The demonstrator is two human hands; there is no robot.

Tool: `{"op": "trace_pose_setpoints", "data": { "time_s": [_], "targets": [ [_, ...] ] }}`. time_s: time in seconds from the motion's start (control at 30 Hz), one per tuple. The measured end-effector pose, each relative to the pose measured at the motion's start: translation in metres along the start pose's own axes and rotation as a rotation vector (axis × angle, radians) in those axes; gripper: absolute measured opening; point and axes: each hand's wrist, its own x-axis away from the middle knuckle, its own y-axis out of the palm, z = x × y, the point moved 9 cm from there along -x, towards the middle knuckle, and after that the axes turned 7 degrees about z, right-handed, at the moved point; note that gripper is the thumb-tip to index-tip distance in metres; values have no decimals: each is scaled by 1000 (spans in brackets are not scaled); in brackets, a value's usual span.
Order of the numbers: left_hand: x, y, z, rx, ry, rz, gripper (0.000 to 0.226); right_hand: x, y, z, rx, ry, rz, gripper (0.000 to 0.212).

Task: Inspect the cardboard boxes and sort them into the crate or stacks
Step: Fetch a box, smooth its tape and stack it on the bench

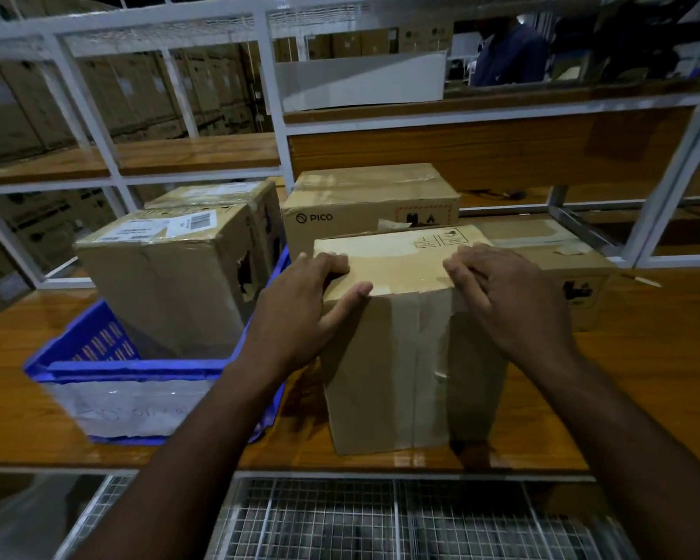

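Cardboard box (pixel 405 349) stands upright near the front edge of the wooden table (pixel 643 357), just right of the blue crate (pixel 77 357), and I judge it is set there so I can look over its taped seam and top before deciding where it goes. My left hand (pixel 300 309) grips the top left corner, fingers curled over the top face and thumb pressed along the front edge. My right hand (pixel 506 297) rests on the top right corner with fingers bent down over the edge; it seems to hold the box steady, though how tightly it grips I cannot tell for sure. The two hands are apart, one on each upper corner, which suits tilting or turning the box to check its sides.

Inside the crate stands a labelled box (pixel 166 284) with a torn hole on its right side, and another box (pixel 227 194) sits behind it, so I take the crate to be where damaged ones go. Behind my box a PICO box (pixel 364 220) rests on the table, and a further box (pixel 562 272) lies to the right, probably the stacks for sound ones
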Motion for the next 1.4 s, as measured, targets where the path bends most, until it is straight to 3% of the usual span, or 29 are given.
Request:
{"op": "trace_pose_setpoints", "data": {
  "time_s": [0.17,0.37,0.6,0.7,0.83,0.9,1.13,1.23,1.3,1.4],
  "targets": [
    [-11,-4,7,-28,-4,-35,88,-10,-5,-8,36,-28,-34,69],
    [-28,21,24,-39,37,-277,86,-33,24,-3,137,-47,-237,72],
    [-22,21,17,43,-3,-274,74,-27,23,1,57,-34,-257,61],
    [-12,15,5,204,-67,-159,67,-16,7,18,-99,11,-133,50],
    [23,4,-8,397,-52,195,45,18,-12,41,-321,39,99,46],
    [32,7,-9,448,-49,290,39,24,-11,45,-387,53,152,42],
    [34,13,-11,496,-86,316,45,20,-12,45,-414,40,188,42],
    [58,35,-27,547,-234,223,69,43,2,50,-497,111,129,50],
    [84,59,-39,594,-341,153,75,73,31,70,-581,286,39,62],
    [132,101,-49,615,-451,19,50,130,80,96,-539,461,-167,71]
  ]
}}
